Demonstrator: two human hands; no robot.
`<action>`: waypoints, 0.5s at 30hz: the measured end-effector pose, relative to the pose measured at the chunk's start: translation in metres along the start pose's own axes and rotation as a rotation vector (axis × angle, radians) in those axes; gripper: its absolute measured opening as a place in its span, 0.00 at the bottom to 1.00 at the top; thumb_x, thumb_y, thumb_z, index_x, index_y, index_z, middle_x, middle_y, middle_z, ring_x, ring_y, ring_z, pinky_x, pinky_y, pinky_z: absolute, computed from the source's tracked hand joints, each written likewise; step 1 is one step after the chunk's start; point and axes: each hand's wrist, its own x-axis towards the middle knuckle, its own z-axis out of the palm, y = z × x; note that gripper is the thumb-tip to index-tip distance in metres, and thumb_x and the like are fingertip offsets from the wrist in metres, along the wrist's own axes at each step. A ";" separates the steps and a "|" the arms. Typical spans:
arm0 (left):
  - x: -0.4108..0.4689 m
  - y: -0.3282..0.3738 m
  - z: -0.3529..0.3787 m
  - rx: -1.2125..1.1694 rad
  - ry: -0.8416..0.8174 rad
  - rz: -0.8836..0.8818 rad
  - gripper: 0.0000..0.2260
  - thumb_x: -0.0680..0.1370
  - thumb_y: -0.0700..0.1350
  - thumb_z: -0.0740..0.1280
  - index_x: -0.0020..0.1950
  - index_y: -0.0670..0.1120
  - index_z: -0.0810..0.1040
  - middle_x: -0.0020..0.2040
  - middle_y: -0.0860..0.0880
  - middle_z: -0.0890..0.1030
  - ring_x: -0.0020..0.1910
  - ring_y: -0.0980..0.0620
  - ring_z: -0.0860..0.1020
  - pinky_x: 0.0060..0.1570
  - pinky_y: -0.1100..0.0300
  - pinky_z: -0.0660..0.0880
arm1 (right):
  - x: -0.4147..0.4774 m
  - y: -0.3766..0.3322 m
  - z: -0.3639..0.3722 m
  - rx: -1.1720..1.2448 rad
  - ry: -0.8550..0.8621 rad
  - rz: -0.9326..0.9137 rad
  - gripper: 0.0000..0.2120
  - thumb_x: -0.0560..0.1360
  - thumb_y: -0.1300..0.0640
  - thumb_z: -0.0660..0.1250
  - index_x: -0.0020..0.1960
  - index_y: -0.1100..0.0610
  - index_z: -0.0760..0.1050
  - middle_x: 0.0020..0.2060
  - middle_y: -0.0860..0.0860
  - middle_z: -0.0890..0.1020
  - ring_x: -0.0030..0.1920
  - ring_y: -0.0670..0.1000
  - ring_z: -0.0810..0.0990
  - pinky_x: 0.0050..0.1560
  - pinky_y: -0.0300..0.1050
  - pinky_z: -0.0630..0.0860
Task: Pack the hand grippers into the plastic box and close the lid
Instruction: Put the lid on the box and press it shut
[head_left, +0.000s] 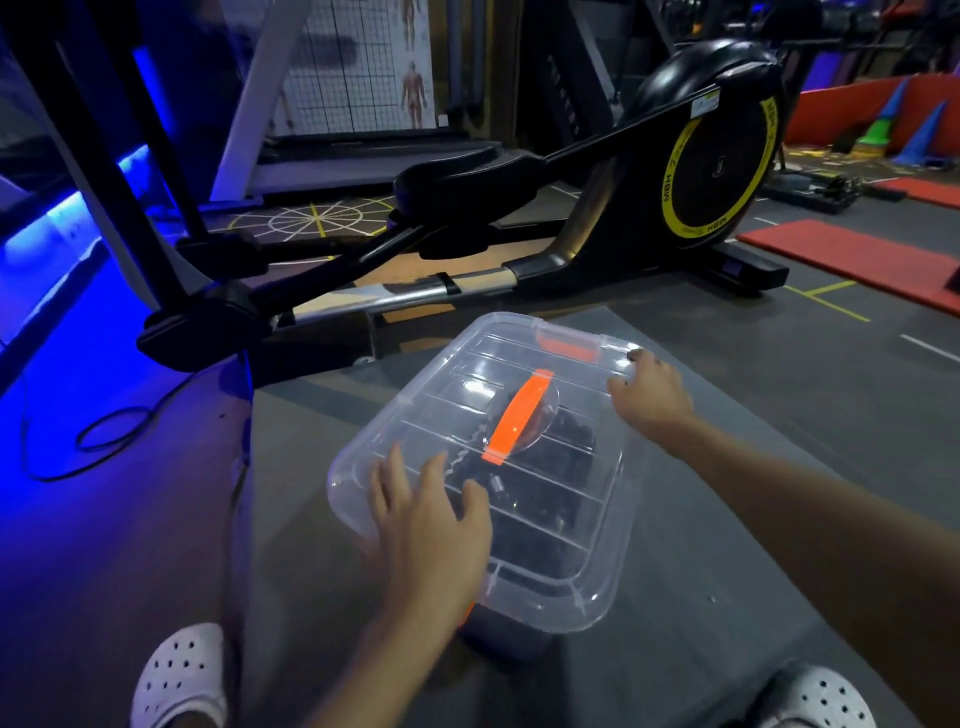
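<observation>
- Your left hand (431, 525) lies flat, fingers spread, on the lid's (467, 374) near corner.
- Your right hand (649, 395) rests fingers-straight on the lid's far edge.
- The hand grippers (550, 467) sit under the lid, inside the plastic box (509, 636).

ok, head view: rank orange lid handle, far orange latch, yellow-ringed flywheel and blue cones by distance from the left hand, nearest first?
1. orange lid handle: just ahead of the left hand, mid-way along the lid
2. far orange latch: at the lid's far end
3. yellow-ringed flywheel: behind, to the right
4. blue cones: far right background
</observation>
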 end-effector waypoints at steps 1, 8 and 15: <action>-0.002 0.003 0.004 0.017 0.016 -0.013 0.20 0.79 0.52 0.60 0.71 0.55 0.71 0.80 0.50 0.54 0.79 0.49 0.48 0.73 0.44 0.52 | 0.016 0.000 -0.001 -0.038 -0.031 -0.022 0.25 0.77 0.51 0.60 0.72 0.57 0.65 0.69 0.58 0.70 0.70 0.60 0.67 0.68 0.56 0.66; 0.004 0.006 0.011 0.110 0.094 -0.066 0.23 0.74 0.63 0.60 0.68 0.61 0.74 0.78 0.58 0.61 0.77 0.52 0.53 0.68 0.37 0.60 | 0.088 -0.005 0.006 -0.182 -0.194 -0.125 0.28 0.77 0.40 0.59 0.71 0.54 0.65 0.68 0.58 0.72 0.67 0.60 0.72 0.66 0.56 0.69; 0.029 -0.010 0.000 0.090 0.074 0.029 0.22 0.74 0.64 0.64 0.66 0.60 0.76 0.76 0.60 0.64 0.77 0.54 0.55 0.69 0.41 0.59 | 0.076 0.005 0.004 -0.350 -0.166 -0.090 0.31 0.77 0.34 0.53 0.70 0.53 0.64 0.69 0.59 0.68 0.68 0.63 0.69 0.65 0.58 0.66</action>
